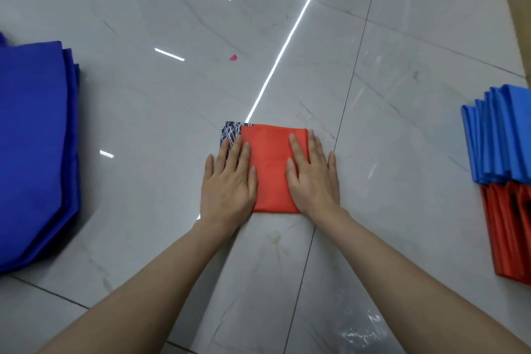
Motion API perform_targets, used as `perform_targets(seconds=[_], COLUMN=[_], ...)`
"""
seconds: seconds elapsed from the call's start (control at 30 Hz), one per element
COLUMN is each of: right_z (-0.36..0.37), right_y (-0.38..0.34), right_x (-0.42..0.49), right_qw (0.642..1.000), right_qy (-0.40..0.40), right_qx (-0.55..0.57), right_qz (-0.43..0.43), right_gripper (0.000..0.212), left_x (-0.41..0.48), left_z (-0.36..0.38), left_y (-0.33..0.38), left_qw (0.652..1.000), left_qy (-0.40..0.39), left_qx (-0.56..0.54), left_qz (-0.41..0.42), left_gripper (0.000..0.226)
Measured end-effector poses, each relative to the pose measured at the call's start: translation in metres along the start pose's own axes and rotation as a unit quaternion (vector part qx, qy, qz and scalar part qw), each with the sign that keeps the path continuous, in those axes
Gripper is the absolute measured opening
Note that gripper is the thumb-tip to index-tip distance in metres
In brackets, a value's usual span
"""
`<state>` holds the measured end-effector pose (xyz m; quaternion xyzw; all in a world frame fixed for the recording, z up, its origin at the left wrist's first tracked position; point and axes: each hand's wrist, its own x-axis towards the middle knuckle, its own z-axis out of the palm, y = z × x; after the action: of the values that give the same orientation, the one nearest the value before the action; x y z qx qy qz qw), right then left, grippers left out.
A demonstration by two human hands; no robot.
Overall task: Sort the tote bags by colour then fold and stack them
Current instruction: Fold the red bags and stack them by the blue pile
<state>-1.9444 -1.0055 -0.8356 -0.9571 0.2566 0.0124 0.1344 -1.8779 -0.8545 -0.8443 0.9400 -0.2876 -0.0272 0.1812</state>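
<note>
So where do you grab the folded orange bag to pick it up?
Probably its left and right edges, one from each side. The orange bag lies flat on the floor, and the left hand and right hand press flat at those edges.

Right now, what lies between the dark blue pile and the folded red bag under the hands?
In the head view, only bare tiled floor separates the dark blue pile from the folded red bag; a pink scrap lies farther back.

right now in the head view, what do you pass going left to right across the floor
dark blue bags → left hand → orange bag → right hand → light blue stack
</note>
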Motion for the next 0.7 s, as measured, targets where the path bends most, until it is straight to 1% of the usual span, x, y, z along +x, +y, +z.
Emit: perform_targets(seconds=[0.07,0.13,0.2,0.27,0.33,0.37,0.43,0.47,0.57,0.63,0.7], right_z=[-0.001,-0.004,-0.004,-0.005,-0.008,-0.009,-0.012,-0.013,-0.018,-0.025,-0.041], right_y=[-0.002,-0.002,-0.005,-0.011,-0.015,-0.015,-0.013,-0.012,-0.01,-0.007,0.0], right_x=[0.001,0.001,-0.001,-0.008,-0.019,-0.026,-0.042,-0.051,-0.078,-0.09,-0.097], right_qw=[1.0,0.999,0.999,0.998,0.998,0.998,0.998,0.998,0.997,0.996,0.995], right_qy=[-0.006,-0.003,-0.006,-0.01,-0.01,-0.015,-0.031,-0.04,-0.046,-0.014,0.013], right_qx=[-0.019,-0.031,-0.039,-0.034,-0.019,-0.016,-0.009,-0.001,0.013,0.017,0.044], right_qz=[0.008,0.013,0.022,0.049,0.064,0.063,0.058,0.058,0.068,0.081,0.089], right_gripper=[0.056,0.057,0.057,0.058,0.057,0.057,0.055,0.055,0.055,0.056,0.06], left_x=[0.0,-0.002,-0.004,-0.009,-0.016,-0.019,-0.027,-0.033,-0.053,-0.059,-0.058], left_z=[0.001,0.0,-0.006,-0.016,-0.027,-0.033,-0.042,-0.044,-0.047,-0.054,-0.066], left_y=[0.0,0.0,0.003,0.004,0.004,0.003,0.003,0.004,0.01,0.015,0.021], left_qw=[1.0,1.0,0.997,0.987,0.967,0.948,0.904,0.892,0.908,0.905,0.893], left_qy=[0.002,0.005,0.007,0.004,0.027,0.031,0.002,-0.025,-0.059,-0.08,-0.112], left_qx=[0.0,-0.015,-0.056,-0.116,-0.204,-0.257,-0.345,-0.364,-0.351,-0.373,-0.409], left_qz=[0.003,-0.012,-0.061,-0.108,-0.151,-0.185,-0.253,-0.267,-0.221,-0.187,-0.151], left_gripper=[0.059,0.06,0.054,0.048,0.05,0.054,0.059,0.054,0.023,0.015,0.01])
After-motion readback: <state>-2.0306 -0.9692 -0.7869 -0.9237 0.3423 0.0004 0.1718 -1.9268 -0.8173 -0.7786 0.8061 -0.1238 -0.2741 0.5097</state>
